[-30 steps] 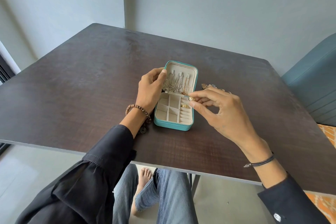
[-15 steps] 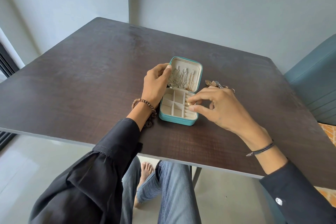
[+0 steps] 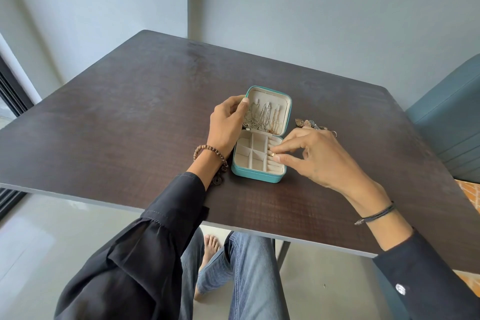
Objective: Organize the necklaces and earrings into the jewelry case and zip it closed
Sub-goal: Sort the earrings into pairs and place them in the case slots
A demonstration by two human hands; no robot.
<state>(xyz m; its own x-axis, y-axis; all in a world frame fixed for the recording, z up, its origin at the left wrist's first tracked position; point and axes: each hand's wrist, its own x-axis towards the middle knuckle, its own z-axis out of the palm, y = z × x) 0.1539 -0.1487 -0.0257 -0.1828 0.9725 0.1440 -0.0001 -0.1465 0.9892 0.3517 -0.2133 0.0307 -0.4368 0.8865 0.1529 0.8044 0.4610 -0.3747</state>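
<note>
Indoors, at a dark wood-grain table (image 3: 130, 125) with a teal chair (image 3: 446, 122) at its right side, I work over a teal jewelry case (image 3: 257, 176). It stands open near the table's middle, its lid (image 3: 268, 97) raised upright. My left hand (image 3: 226, 125) holds the lid's left edge, fingers curled round it and thumb on the rim. My right hand (image 3: 319, 156) reaches over the case's right side, thumb and forefinger pinching a small gold piece (image 3: 272, 154) just above the cream compartments there. Silver and gold necklaces (image 3: 262, 117) hang inside the lid. A little heap of loose jewelry (image 3: 309, 123) lies on the table just right of the lid, behind my right hand. A beaded bracelet (image 3: 210, 150) circles my left wrist.
</note>
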